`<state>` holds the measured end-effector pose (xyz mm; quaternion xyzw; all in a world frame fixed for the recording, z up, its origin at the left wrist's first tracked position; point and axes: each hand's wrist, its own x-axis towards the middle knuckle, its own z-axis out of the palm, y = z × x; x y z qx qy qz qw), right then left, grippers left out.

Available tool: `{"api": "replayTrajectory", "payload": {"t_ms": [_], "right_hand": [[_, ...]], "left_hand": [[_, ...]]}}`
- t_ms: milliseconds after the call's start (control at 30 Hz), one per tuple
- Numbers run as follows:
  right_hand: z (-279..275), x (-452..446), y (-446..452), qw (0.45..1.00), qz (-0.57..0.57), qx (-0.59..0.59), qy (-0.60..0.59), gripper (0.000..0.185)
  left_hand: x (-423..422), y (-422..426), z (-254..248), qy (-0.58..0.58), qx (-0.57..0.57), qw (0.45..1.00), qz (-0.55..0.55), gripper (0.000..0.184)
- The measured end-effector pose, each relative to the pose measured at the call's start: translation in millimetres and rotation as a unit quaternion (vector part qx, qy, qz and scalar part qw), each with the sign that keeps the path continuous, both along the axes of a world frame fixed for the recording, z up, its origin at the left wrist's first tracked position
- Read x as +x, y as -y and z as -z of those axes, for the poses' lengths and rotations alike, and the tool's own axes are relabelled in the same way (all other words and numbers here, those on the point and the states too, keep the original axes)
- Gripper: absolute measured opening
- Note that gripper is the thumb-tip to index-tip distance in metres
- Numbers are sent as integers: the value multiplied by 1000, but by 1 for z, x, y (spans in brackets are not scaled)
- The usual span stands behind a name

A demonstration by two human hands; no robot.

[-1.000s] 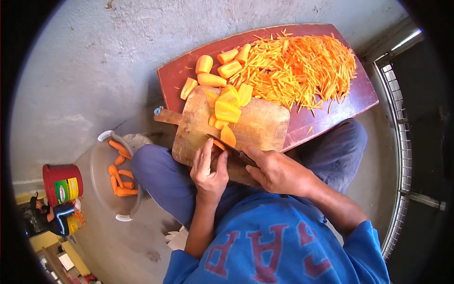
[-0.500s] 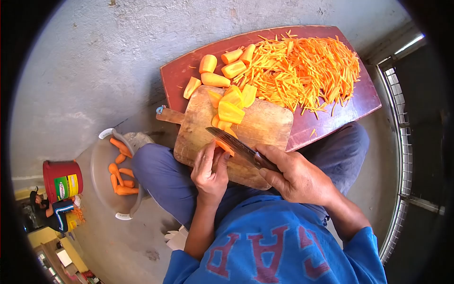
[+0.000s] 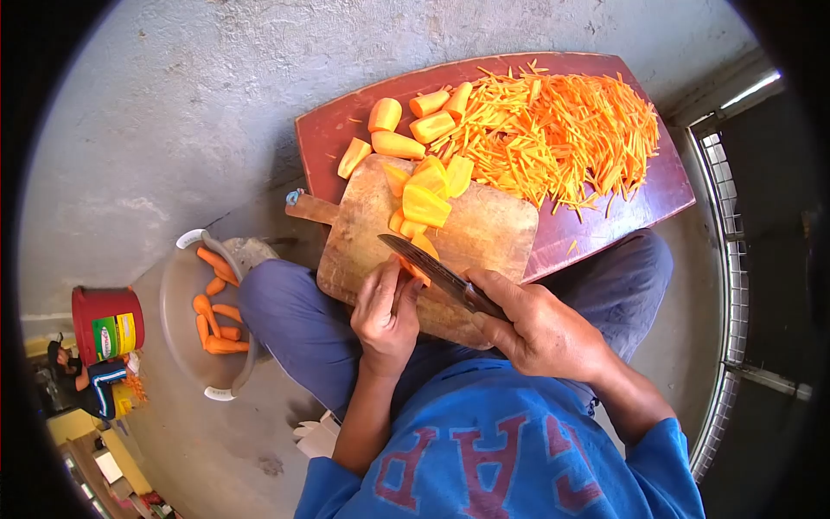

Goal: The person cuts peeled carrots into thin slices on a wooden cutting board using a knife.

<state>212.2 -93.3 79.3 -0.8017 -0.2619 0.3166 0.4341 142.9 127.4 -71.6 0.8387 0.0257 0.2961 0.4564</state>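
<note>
My left hand pinches a carrot piece over the lower part of the wooden cutting board. In my right hand is the handle of a knife, whose dark blade points up and left, just above the carrot piece. Flat carrot slices lie in a loose group near the board's upper middle. Beyond them are several peeled carrot chunks and a large heap of carrot sticks. Part of the held piece is hidden by my fingers and the blade.
The board rests partly on a dark red table. At the left, a grey basin holds several whole carrots. Farther left are a red bucket and another person. A barred metal door frame stands at the right.
Since a second ago, the knife has come up off the carrot piece, and my right hand has moved right and slightly down. My left hand has barely moved and keeps its pinch.
</note>
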Motion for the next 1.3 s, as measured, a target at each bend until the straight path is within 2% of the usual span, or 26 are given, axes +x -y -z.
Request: {"api": "replayTrajectory", "payload": {"t_ms": [133, 367, 467, 567, 767, 967, 1167, 1300], "right_hand": [[3, -4, 0, 1000, 0, 10, 28, 66], [3, -5, -3, 1000, 1, -1, 19, 65], [8, -7, -3, 999, 3, 22, 50, 65], [7, -6, -4, 1000, 1, 6, 16, 62], [16, -7, -4, 999, -16, 17, 25, 55], [27, -10, -4, 998, -17, 34, 50, 58], [32, -10, -4, 998, -33, -23, 46, 51], [55, -5, -2, 997, -45, -30, 49, 47]], "left_hand": [[0, -1, 2, 18, 42, 999, -6, 50], [1, 1, 5, 16, 25, 1000, -9, 49], [1, 1, 3, 16, 28, 999, -12, 48], [1, 1, 0, 14, 36, 999, -17, 47], [2, -1, 0, 14, 34, 999, -19, 43], [0, 2, -4, -5, 6, 1000, -27, 41], [0, 0, 0, 7, 37, 999, -28, 44], [-1, -2, 1, 15, 65, 997, -27, 45]]}}
